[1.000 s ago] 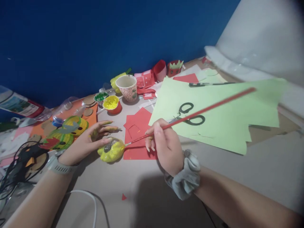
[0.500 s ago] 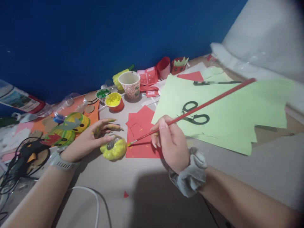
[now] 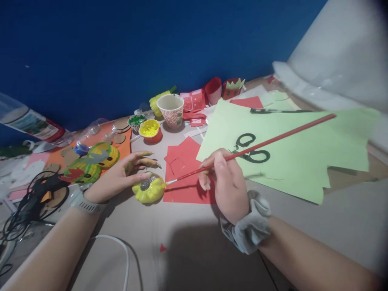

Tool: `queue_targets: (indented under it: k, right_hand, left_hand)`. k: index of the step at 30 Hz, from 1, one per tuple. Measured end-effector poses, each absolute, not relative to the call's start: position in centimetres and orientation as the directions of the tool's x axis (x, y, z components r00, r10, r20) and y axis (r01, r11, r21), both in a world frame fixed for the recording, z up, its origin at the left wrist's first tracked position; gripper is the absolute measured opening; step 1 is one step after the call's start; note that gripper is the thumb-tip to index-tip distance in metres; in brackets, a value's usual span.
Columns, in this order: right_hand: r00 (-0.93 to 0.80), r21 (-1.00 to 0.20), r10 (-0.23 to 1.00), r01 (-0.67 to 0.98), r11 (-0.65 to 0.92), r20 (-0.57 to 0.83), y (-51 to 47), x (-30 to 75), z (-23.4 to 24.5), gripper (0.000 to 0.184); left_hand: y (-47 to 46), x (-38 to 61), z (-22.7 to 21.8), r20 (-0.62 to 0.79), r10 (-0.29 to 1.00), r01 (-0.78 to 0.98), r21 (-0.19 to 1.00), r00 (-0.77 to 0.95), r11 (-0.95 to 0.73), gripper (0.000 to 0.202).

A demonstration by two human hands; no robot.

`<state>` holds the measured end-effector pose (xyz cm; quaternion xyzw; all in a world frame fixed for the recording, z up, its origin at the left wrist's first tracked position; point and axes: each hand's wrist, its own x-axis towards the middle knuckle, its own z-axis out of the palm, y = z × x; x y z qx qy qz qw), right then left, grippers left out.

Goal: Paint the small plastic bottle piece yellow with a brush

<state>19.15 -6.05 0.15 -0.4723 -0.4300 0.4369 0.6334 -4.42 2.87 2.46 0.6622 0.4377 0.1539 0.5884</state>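
Note:
A lobed plastic bottle bottom (image 3: 151, 194), painted glossy yellow around a greyish centre, sits on the table. My left hand (image 3: 133, 169) holds it steady with the thumb on its upper edge, while the paint-stained fingers stretch out behind it. My right hand (image 3: 226, 182) pinches a thin red paintbrush (image 3: 273, 139) by the lower handle. The brush's yellow-tipped bristles touch or nearly touch the right side of the bottle bottom. Beneath the brush lies a sheet of red paper (image 3: 184, 196). Farther back are a red cup of yellow paint (image 3: 150, 133) and a smaller cup of green paint (image 3: 137, 121).
Black-handled scissors (image 3: 257, 156) lie on light green paper (image 3: 291, 161) at right. A patterned paper cup (image 3: 170, 113) stands at the back. Painted pumpkin-like crafts (image 3: 104, 155), black cables (image 3: 27, 206) and a bottle (image 3: 33, 123) occupy the left. A white cable (image 3: 121, 242) runs in front.
The brush tip has come up against the right side of the bottle bottom, and its handle has tilted lower. The whole view has shifted slightly; my left hand keeps its place on the piece.

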Motion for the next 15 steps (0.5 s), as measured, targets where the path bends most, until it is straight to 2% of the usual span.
queue_targets:
  k: [3, 9, 15]
  right_hand:
    - [0.251, -0.987, 0.962, -0.094, 0.131, 0.104, -6.0, 19.3, 0.2, 0.030]
    - [0.348, -0.922, 0.908, -0.215, 0.321, 0.235, -5.8, 19.6, 0.8, 0.030]
    - [0.301, -0.910, 0.902, -0.185, 0.372, 0.308, -6.2, 19.2, 1.8, 0.027]
  left_hand:
    - [2.9, -4.5, 2.4, -0.298, 0.758, 0.387, 0.920, 0.580, 0.067, 0.053]
    - [2.4, -3.6, 2.9, -0.321, 0.795, 0.425, 0.901, 0.516, 0.088, 0.050]
    - [2.2, -3.1, 3.2, -0.330, 0.783, 0.434, 0.897, 0.527, 0.086, 0.062]
